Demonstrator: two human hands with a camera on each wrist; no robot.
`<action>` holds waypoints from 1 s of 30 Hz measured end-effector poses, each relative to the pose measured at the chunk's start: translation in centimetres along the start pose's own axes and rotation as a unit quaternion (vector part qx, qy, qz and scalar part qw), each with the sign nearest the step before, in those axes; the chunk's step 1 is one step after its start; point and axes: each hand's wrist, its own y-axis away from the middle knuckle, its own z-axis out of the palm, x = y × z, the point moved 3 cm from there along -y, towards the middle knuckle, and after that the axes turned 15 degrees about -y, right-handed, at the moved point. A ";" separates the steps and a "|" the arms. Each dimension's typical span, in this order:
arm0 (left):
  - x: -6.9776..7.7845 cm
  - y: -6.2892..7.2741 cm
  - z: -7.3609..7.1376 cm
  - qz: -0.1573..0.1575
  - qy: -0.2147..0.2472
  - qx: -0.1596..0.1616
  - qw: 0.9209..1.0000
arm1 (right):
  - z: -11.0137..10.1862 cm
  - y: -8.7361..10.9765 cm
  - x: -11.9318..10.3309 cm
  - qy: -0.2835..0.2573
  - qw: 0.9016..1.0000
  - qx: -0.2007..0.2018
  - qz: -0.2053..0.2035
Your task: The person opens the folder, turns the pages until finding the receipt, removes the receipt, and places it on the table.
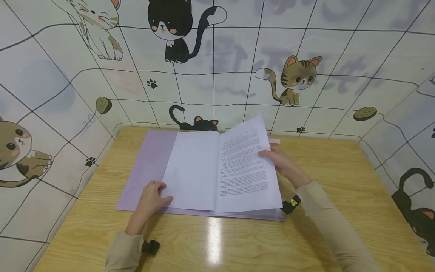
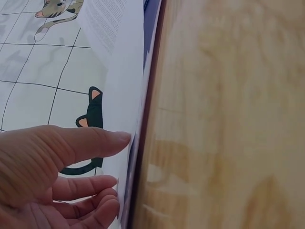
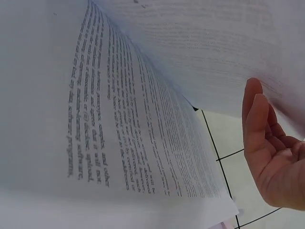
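A lilac folder [image 1: 149, 170] lies open on the wooden table, with white sheets inside. The left page [image 1: 193, 170] shows blank; the right-hand sheet [image 1: 242, 166] carries printed text and tilts up off the stack. My right hand [image 1: 287, 164] pinches that sheet at its right edge, thumb in front and fingers behind. In the right wrist view, the fingers [image 3: 257, 114] stand behind the raised sheet, above another printed page [image 3: 124, 143]; the thumb is hidden there. My left hand [image 1: 151, 198] rests at the left page's lower left, thumb and fingertips touching the paper.
A pink tab [image 1: 274, 141] sticks out past the right side of the folder. The wooden table [image 1: 326, 170] runs up to a white gridded backdrop [image 1: 234, 87] printed with cats. Dark wrist devices [image 1: 151, 247] sit at both sleeves.
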 end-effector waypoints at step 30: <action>-0.7 0.0 0.5 -0.014 0.029 -0.010 0.999 | 5.7 -0.8 -0.8 -0.093 0.995 -0.039 0.026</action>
